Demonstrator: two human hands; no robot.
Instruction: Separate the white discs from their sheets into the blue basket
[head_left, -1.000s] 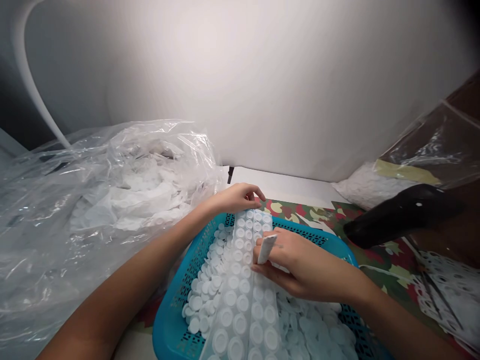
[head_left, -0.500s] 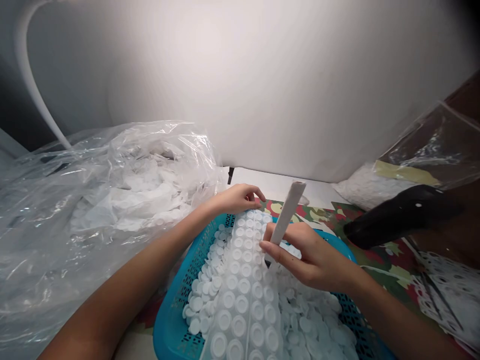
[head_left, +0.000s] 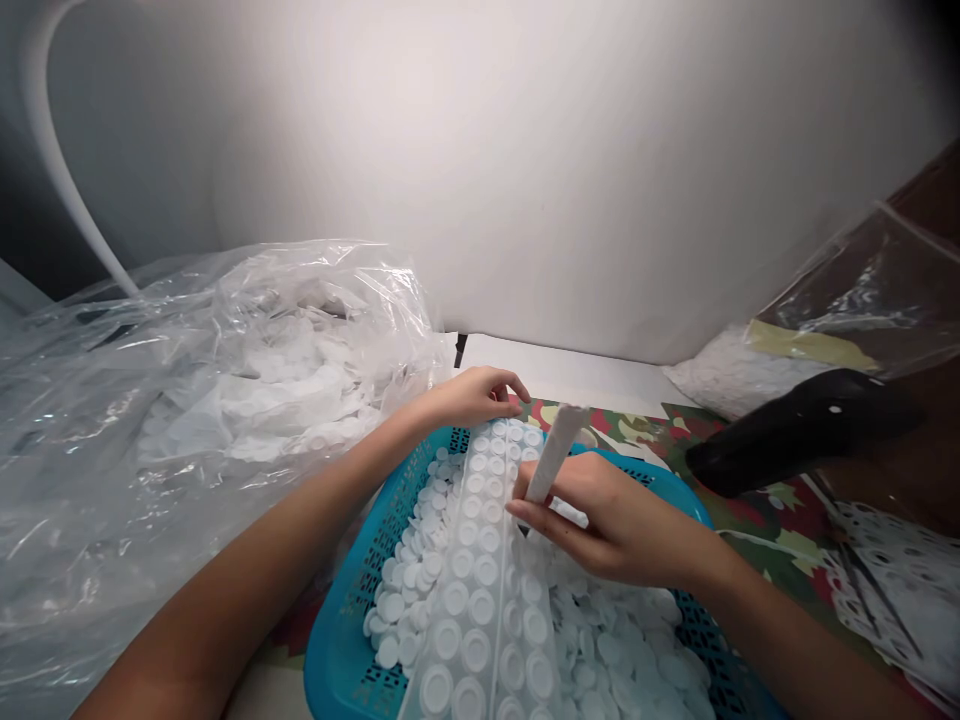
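Observation:
A long translucent plastic sheet (head_left: 474, 650) with rows of round caps lies lengthwise over the blue basket (head_left: 322, 640). A seam runs down its middle. My left hand (head_left: 480, 395) holds the sheet's far end; its index finger is bent and the lower fingers are partly hidden. In my right hand (head_left: 592, 510) is a white stick-like tool (head_left: 555, 450), gripped between thumb and fingers and leaning to the right at its top. Its small dark tip points down at the sheet's right half. Loose white discs (head_left: 409, 590) lie in the basket on both sides of the sheet.
A big clear plastic bag (head_left: 247, 400) of white pieces fills the left side. On the right are a black curved object (head_left: 795, 430), another bag of white material (head_left: 750, 375), and perforated white scraps (head_left: 892, 570). A camouflage-patterned cloth (head_left: 772, 530) lies under the basket.
My right hand has shifted slightly left and down with the white tool, and the tool's top now sits lower. The sheet's right half tilts more. My left hand has stayed put.

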